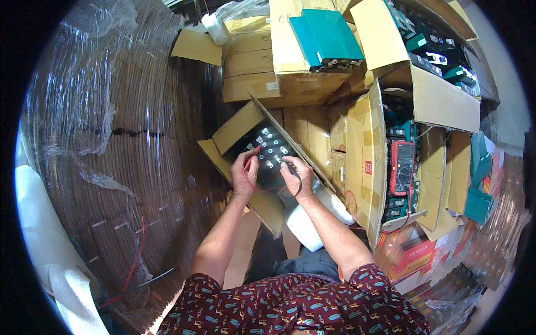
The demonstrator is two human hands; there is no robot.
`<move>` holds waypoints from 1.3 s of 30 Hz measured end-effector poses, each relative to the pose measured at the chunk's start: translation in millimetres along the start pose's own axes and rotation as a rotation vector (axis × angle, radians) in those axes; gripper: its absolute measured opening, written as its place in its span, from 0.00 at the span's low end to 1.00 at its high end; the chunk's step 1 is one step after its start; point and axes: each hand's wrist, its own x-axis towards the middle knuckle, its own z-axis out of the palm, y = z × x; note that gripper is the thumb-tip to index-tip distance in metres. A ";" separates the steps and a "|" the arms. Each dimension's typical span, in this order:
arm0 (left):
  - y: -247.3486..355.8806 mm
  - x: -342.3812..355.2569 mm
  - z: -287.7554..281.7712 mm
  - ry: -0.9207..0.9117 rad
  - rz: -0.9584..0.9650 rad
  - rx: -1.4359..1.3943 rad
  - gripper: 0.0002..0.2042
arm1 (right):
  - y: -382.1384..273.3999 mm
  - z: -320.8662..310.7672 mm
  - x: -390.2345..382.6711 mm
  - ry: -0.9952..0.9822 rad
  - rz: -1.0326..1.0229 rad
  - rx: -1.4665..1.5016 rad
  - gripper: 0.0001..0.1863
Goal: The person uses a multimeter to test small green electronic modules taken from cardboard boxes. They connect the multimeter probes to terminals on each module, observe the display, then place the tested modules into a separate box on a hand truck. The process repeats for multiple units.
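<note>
An open cardboard box (pixel 229 125) holds dark battery cells (pixel 268 145) with silver terminals on top. My left hand (pixel 244 173) is closed on a red test probe (pixel 257 149), its tip at a terminal on the left. My right hand (pixel 296 177) grips a black test probe (pixel 286 162) over the terminals on the right. A red-framed multimeter (pixel 402 167) lies on teal cells in another open box (pixel 363 162) to the right, with a lead hanging from it.
Tall stacks of plastic-wrapped flat cardboard (pixel 95 167) fill the left. Stacked cartons (pixel 245 84) stand behind, with teal cells (pixel 321 36) on top. An open box of cells (pixel 379 28) sits at upper right. White foam (pixel 318 218) lies below my right hand.
</note>
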 end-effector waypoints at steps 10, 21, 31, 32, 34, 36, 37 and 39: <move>0.4 -1.7 0.2 -0.003 -0.005 0.068 0.09 | 5.9 -0.2 -3.7 -0.003 0.027 0.010 0.10; 0.2 -2.7 4.5 0.010 0.010 0.059 0.09 | 8.4 2.1 -5.6 0.008 0.034 0.018 0.09; 3.5 -2.7 -0.7 -0.010 -0.028 0.021 0.10 | 9.8 5.3 -8.0 -0.009 0.023 0.020 0.09; 3.5 -2.4 -1.8 0.005 0.010 0.036 0.09 | 7.4 6.6 -8.3 -0.010 0.029 0.023 0.09; 2.7 0.3 3.9 0.021 0.089 0.049 0.09 | 6.7 2.8 -6.5 0.007 -0.002 0.005 0.09; -2.2 -0.7 1.5 0.003 0.042 -0.015 0.11 | 3.3 5.6 -6.4 0.013 -0.070 -0.008 0.08; 7.2 -0.1 4.5 -0.040 -0.005 0.033 0.12 | 6.2 1.4 -6.1 0.026 -0.094 0.004 0.07; 10.7 -0.4 8.1 -0.021 0.058 -0.005 0.11 | 7.7 -0.6 -4.8 0.038 -0.182 -0.029 0.08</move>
